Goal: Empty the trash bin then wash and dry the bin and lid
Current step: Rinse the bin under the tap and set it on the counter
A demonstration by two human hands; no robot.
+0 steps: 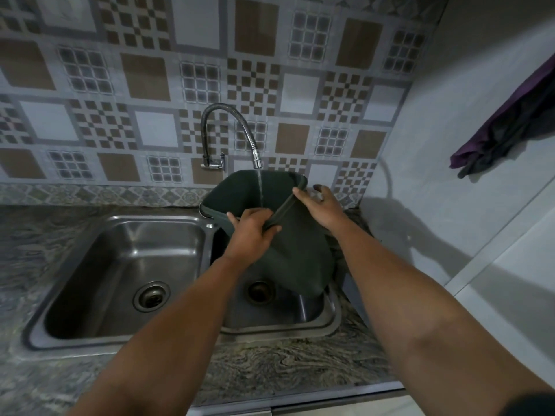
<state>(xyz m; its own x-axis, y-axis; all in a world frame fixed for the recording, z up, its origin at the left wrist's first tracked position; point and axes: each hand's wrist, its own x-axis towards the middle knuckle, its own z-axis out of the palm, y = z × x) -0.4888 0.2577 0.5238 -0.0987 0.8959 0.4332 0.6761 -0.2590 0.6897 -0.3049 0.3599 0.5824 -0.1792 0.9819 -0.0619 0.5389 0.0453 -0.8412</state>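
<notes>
Matt dark plastic bin [288, 250], brushed shiny steel sink [126, 265], veined stone counter [285, 364].

Left basin [120, 265] open; faucet [231, 130] overhead.

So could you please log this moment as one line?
stage: rinsing | bin: tilted in right basin, tap running | left hand: grips rim | right hand: on side
</notes>
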